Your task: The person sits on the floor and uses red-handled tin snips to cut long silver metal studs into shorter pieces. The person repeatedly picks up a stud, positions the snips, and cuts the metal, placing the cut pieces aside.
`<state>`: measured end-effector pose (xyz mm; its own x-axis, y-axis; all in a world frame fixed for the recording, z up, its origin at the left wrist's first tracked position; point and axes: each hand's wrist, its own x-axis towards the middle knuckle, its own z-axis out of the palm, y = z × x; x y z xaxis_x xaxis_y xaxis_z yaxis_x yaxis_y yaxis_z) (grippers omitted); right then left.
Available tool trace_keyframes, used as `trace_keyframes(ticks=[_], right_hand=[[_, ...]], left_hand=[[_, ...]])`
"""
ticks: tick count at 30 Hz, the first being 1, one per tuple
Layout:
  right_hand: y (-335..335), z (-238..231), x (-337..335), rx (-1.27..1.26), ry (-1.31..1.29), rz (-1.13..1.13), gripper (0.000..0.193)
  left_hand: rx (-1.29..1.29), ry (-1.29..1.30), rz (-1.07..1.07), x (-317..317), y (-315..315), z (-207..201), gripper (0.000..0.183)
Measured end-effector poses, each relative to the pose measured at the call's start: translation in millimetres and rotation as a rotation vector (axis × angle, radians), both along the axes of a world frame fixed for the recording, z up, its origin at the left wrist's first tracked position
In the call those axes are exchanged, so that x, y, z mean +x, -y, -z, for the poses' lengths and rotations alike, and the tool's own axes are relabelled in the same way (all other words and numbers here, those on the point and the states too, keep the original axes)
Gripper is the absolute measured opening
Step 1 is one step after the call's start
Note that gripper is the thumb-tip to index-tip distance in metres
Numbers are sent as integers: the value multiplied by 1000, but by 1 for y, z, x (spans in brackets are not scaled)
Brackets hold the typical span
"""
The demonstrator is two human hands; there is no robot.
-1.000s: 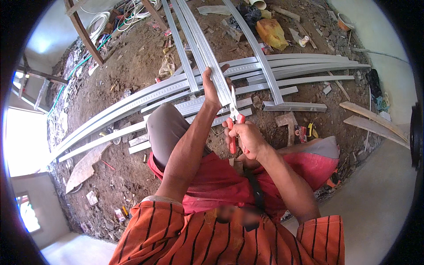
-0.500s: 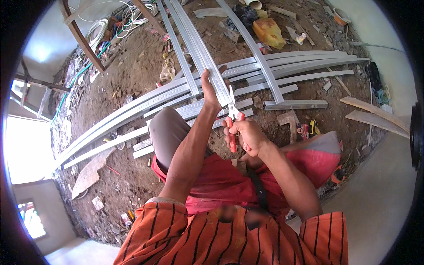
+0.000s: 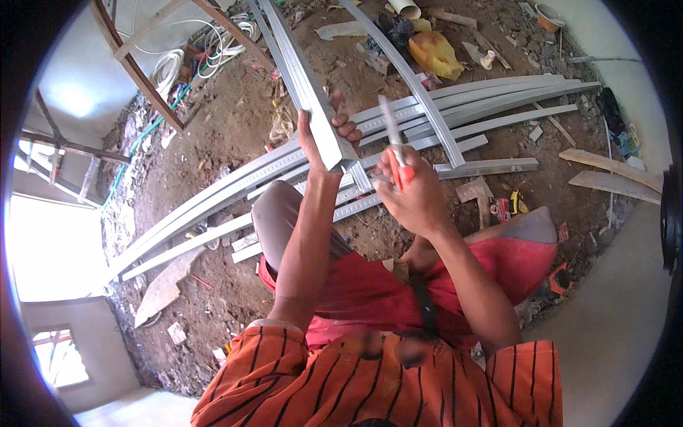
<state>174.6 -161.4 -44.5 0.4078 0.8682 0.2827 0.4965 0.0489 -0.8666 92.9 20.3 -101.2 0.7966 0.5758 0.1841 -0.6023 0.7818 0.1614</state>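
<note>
My left hand grips the near end of a long grey metal channel that slants up and away toward the top of the view. My right hand is closed on a tool with red handles and pale blades, probably metal snips, held just right of the channel's cut end. The blades point upward and do not touch the channel. Both forearms rise from my orange striped shirt over my red shorts.
Several long grey metal channels lie across the dirt floor. A yellow bag, coiled white cables, a wooden frame, wood offcuts and scattered debris surround them. A bright opening is at left.
My left hand has lifted the channel end higher and nearer. The right hand with the snips has drawn slightly right, away from the channel end.
</note>
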Motion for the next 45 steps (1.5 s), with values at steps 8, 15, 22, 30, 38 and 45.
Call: trace_keyframes(ticks=[8,15,22,30,38,45], right_hand=[[-56,-22,-6,162,206,-179,45],[-66,-34,2,98,208,-355,35],[-78,-39,19,-12,180,-484,28],[-88,-17,46,-181,-164,-597,35],[-46,-21,69,-149,-124,-316,41],[-28,-28,82,27,-43,-173,25]], left_hand=[[22,-54,-288,-6,2,-11,57],[85,-129,-336,-13,0,-11,52],[-8,-315,-405,-13,5,-21,49],[95,-454,-251,-14,7,-8,63],[145,-365,-241,-11,4,-27,54],[-26,-333,-170,4,13,-32,33]])
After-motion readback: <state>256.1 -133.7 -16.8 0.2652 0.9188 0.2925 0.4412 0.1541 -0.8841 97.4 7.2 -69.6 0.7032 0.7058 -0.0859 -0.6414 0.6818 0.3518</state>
